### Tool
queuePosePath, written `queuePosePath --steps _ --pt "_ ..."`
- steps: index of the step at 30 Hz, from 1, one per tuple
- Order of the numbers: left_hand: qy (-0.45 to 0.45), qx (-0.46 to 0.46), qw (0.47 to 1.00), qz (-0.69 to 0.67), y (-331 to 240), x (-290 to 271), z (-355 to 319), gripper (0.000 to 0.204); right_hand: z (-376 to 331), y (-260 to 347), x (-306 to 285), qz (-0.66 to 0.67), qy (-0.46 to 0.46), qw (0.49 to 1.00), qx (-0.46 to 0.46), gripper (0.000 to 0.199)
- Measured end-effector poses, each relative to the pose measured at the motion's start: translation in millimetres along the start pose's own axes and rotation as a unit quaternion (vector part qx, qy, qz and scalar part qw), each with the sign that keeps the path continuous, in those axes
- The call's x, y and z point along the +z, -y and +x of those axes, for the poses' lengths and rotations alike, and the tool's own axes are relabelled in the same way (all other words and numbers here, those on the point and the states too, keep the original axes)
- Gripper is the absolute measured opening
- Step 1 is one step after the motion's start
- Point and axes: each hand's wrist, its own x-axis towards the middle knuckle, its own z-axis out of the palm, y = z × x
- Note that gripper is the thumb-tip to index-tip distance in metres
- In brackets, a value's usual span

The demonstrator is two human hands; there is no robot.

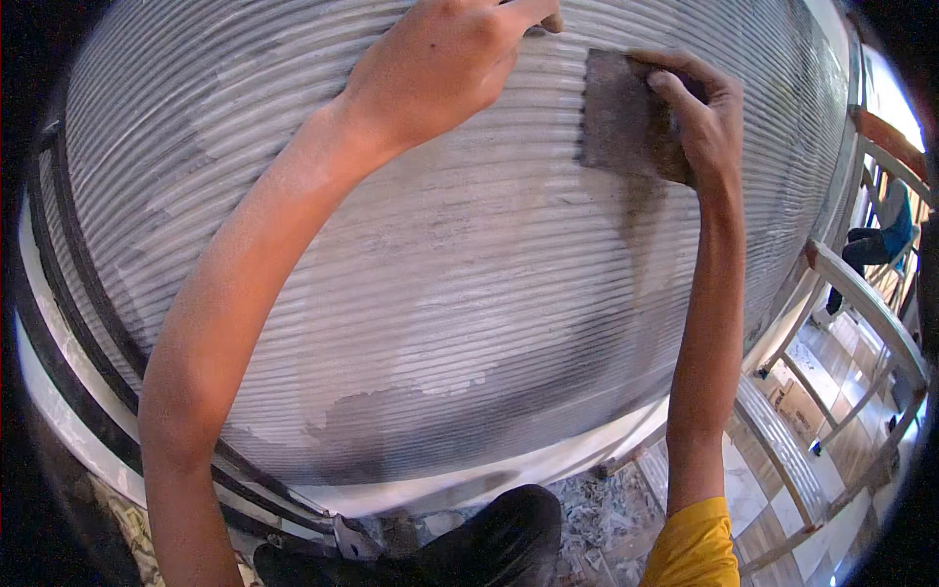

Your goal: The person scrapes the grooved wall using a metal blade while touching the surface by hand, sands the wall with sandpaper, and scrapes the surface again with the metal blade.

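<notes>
In front of me stands a wide grey-white wall surface point(421, 254) covered in fine horizontal ridges, with smoother, patchy areas low down. My right hand point(709, 112) grips a thin, dark, squarish notched spreader point(626, 112), thumb on its near face. Its toothed left edge lies against or close to the ridges. A brown smear point(641, 220) runs down the surface below it. Up at the top edge, my left hand point(445, 64) is beside the surface with its fingers curled. The picture's edge cuts off part of them, and anything they hold is hidden.
Dark rails point(83, 245) border the surface at the left. Whitish scraps and debris point(602, 519) litter the floor by my dark-clothed leg point(499, 538). Pale wooden frames point(866, 293) stand on the tiled floor at right, and a person in blue point(890, 235) sits beyond.
</notes>
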Motion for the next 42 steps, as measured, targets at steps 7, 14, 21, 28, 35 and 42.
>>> queuePosePath --steps 7,14,21,28,35,42 --pt "0.003 -0.009 1.000 0.014 -8.5 -6.8 -3.7 0.017 -0.8 8.6 -1.7 -0.013 0.030 0.998 -0.054 0.025" --pt "0.007 0.032 0.999 0.030 -8.0 -7.2 -10.0 0.016 2.0 15.6 2.8 -0.062 0.018 0.996 -0.053 0.026" --pt "0.010 0.032 0.999 0.013 -0.7 -7.2 -16.2 0.016 1.2 13.8 -8.5 -0.065 0.021 0.997 -0.020 0.025" --pt "-0.003 -0.034 0.999 -0.004 -38.5 -15.9 -32.6 0.023 -38.4 61.0 43.8 0.039 -0.015 0.999 -0.008 0.023" --pt "0.216 -0.427 0.832 -0.282 -180.2 -106.5 -166.4 0.019 -219.1 107.1 79.2 0.176 0.087 0.969 0.150 0.031" --pt "0.056 -0.762 0.621 -0.175 -343.2 -199.5 -350.0 0.014 -564.4 121.1 197.2 -0.023 0.586 0.749 0.308 0.034"
